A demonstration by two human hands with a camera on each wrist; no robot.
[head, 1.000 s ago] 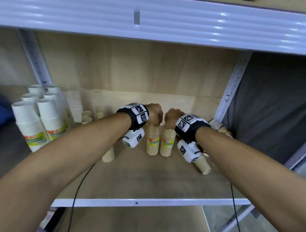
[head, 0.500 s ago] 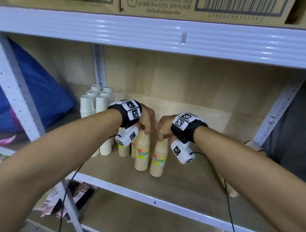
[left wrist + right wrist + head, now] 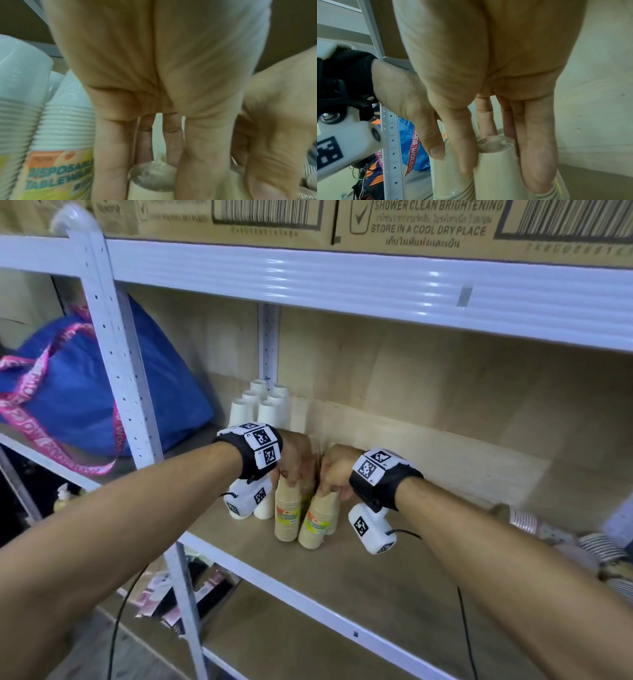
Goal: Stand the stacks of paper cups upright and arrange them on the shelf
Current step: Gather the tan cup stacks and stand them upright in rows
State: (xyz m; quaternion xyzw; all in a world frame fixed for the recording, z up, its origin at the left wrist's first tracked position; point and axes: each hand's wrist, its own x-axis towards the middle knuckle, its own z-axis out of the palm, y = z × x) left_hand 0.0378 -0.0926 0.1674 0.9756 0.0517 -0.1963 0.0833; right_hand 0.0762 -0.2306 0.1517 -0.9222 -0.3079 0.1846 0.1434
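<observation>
Two tan paper cup stacks with yellow-green labels stand side by side on the wooden shelf (image 3: 394,570). My left hand (image 3: 294,477) grips the top of the left stack (image 3: 287,517), which is upright. My right hand (image 3: 329,489) grips the top of the right stack (image 3: 315,525), which leans slightly to the left. In the left wrist view my fingers (image 3: 111,155) curl round the stack's top (image 3: 152,175). In the right wrist view my fingers (image 3: 537,155) wrap the other stack's top (image 3: 496,162). Several white cup stacks (image 3: 267,405) stand upright just behind and to the left.
A white upright post (image 3: 116,354) and a blue bag with a pink strap (image 3: 78,392) are at the left. Striped cup stacks (image 3: 524,520) lie at the shelf's right end. Cardboard boxes (image 3: 239,217) sit on the shelf above. The shelf's white front edge (image 3: 308,607) runs below my arms.
Both hands have carried the two tan stacks leftward along the shelf, from its middle to beside the white stacks. The right stack now leans.
</observation>
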